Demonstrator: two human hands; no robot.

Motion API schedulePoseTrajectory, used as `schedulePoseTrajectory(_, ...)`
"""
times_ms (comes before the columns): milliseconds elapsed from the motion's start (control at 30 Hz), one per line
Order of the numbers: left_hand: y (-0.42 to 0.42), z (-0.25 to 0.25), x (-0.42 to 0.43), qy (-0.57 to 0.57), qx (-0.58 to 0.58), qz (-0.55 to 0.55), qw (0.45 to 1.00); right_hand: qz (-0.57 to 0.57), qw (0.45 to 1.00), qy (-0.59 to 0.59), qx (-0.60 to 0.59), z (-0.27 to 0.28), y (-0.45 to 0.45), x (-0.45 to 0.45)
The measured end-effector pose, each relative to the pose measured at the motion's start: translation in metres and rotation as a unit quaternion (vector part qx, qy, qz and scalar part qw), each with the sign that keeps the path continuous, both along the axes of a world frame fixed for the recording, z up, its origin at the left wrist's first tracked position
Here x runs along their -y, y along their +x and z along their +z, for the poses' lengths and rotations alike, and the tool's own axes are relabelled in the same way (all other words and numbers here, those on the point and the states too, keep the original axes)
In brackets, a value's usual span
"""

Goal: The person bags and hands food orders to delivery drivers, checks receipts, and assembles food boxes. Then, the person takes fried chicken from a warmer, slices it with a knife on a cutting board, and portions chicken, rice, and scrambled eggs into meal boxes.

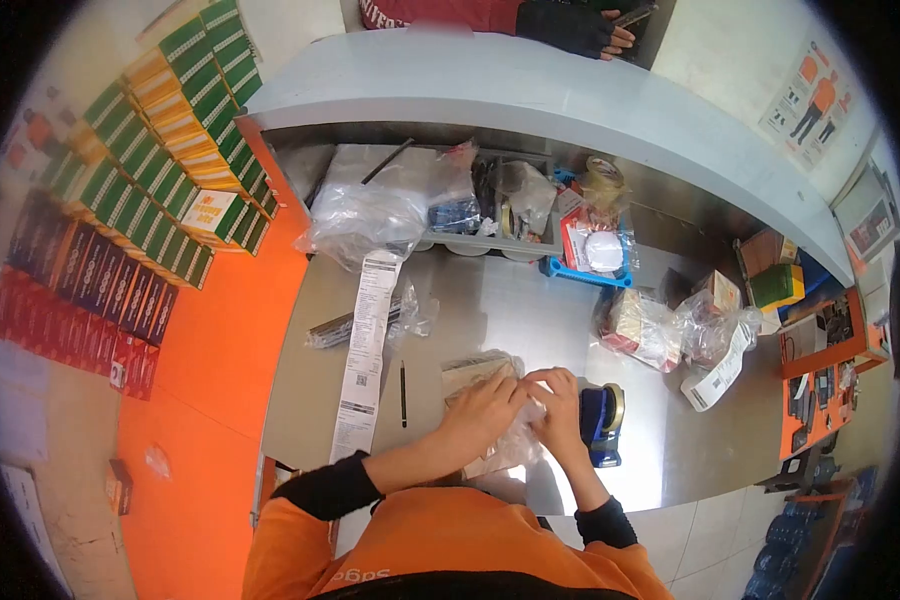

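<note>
A clear plastic bag [518, 445] with a tan, flat-looking item [463, 378] in it lies on the metal counter in front of me. My left hand [485, 412] reaches over the bag, its fingers closed on the plastic near the top right. Close beside it, my right hand [556, 402] pinches the same plastic, and the two hands' fingertips nearly meet. Part of the bag and its contents is hidden under my hands. Just right of my right hand stands a blue tape dispenser [600, 425] with a roll of tape.
On the left lie a long printed receipt [368, 330] and a dark pencil [403, 395]. Bagged boxes [642, 328] sit at right. Along the back are a grey organizer [515, 240] and a blue basket [590, 270]. Beyond the ledge [570, 85], another person's gloved hand [595, 35] shows.
</note>
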State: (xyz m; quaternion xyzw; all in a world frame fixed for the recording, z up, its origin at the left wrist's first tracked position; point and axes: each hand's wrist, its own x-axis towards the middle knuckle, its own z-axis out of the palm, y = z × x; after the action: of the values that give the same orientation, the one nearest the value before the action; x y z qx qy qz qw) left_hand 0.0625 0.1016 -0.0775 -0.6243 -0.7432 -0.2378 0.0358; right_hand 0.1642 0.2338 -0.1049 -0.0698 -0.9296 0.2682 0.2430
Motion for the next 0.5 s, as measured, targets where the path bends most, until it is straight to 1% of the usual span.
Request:
schedulePoseTrajectory(33, -0.002, 0.001, -0.003, -0.003, 0.042, -0.008, 0.999, -0.003, 1.0, 0.0, 0.0, -0.001, 0.002, 0.006)
schedulePoseTrajectory(67, -0.011, 0.001, -0.005, -0.003, 0.042, -0.012, 0.999, -0.061, 0.997, 0.002, -0.036, -0.002, 0.003, 0.014)
schedulePoseTrajectory(100, -0.024, 0.001, -0.008, -0.053, 0.145, -0.027, 0.988, -0.12, 0.99, 0.005, -0.072, -0.003, 0.004, 0.021)
schedulePoseTrajectory(133, -0.032, 0.002, -0.01, -0.105, 0.246, -0.042, 0.963, -0.127, 0.989, 0.004, -0.071, -0.004, 0.005, 0.026)
schedulePoseTrajectory(200, -0.036, 0.006, -0.012, -0.116, 0.227, -0.056, 0.965, -0.16, 0.984, -0.018, -0.079, -0.007, 0.01, 0.036)
schedulePoseTrajectory(233, -0.037, 0.007, -0.014, -0.123, 0.206, -0.061, 0.969, -0.144, 0.987, -0.008, -0.065, -0.011, 0.014, 0.036)
schedulePoseTrajectory(267, -0.036, 0.008, -0.018, -0.126, 0.206, -0.068, 0.968, -0.152, 0.986, -0.009, -0.064, -0.013, 0.015, 0.039)
schedulePoseTrajectory(333, -0.033, 0.009, -0.025, -0.17, 0.164, -0.075, 0.969, -0.098, 0.987, -0.021, -0.125, -0.014, 0.011, 0.048)
schedulePoseTrajectory(367, -0.038, 0.006, -0.028, -0.171, 0.163, -0.078, 0.968, -0.111, 0.986, -0.024, -0.123, -0.016, 0.011, 0.052)
schedulePoseTrajectory(400, -0.048, 0.001, -0.032, -0.195, 0.219, -0.075, 0.953, -0.114, 0.985, -0.024, -0.124, -0.013, 0.01, 0.055)
schedulePoseTrajectory(433, -0.054, 0.006, -0.035, -0.218, 0.274, -0.071, 0.934, -0.096, 0.988, -0.024, -0.119, -0.007, 0.009, 0.06)
schedulePoseTrajectory(467, -0.057, 0.01, -0.036, -0.219, 0.273, -0.072, 0.934, -0.078, 0.99, -0.024, -0.115, -0.004, 0.007, 0.063)
schedulePoseTrajectory(500, -0.06, 0.016, -0.036, -0.247, 0.303, -0.04, 0.92, -0.076, 0.991, -0.019, -0.109, -0.003, 0.003, 0.067)
